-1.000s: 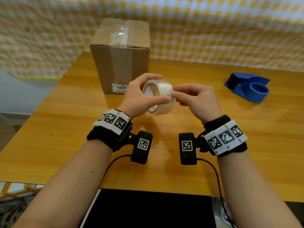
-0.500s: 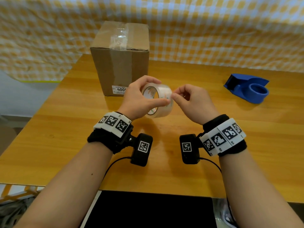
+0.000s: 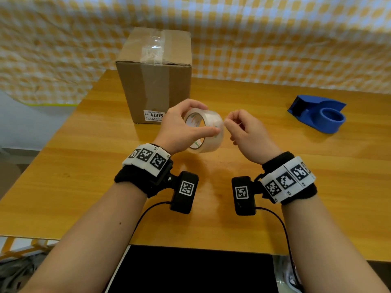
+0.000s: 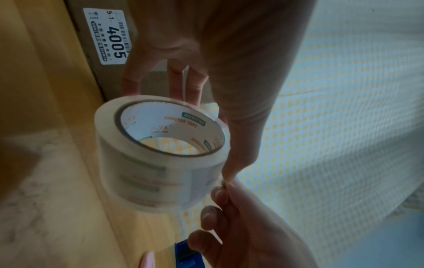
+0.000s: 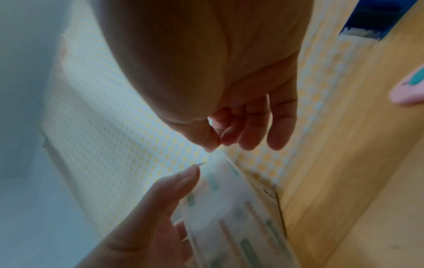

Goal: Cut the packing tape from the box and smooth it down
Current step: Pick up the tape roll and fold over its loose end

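Note:
A roll of clear packing tape (image 3: 211, 142) is held upright above the table in front of the cardboard box (image 3: 156, 85). My left hand (image 3: 208, 119) grips the roll, thumb on the near side and fingers over the top. In the left wrist view the roll (image 4: 160, 154) shows its white printed core. My right hand (image 3: 226, 123) has thumb and forefinger pinched together at the roll's right rim, on the tape's loose end. The right wrist view shows that pinch (image 5: 215, 143) just above the roll (image 5: 241, 217). A clear tape strip (image 3: 153, 47) runs over the box top.
A blue tape dispenser (image 3: 319, 113) sits on the wooden table (image 3: 275, 218) to the right. A pink and teal object (image 5: 408, 90) lies on the table at the right wrist view's edge. A checkered cloth (image 3: 275, 39) hangs behind. A black panel (image 3: 190, 269) lies at the near edge.
My right fingers went from lying stretched against the roll to a curled pinch at its rim. The roll stayed in my left hand, almost in place.

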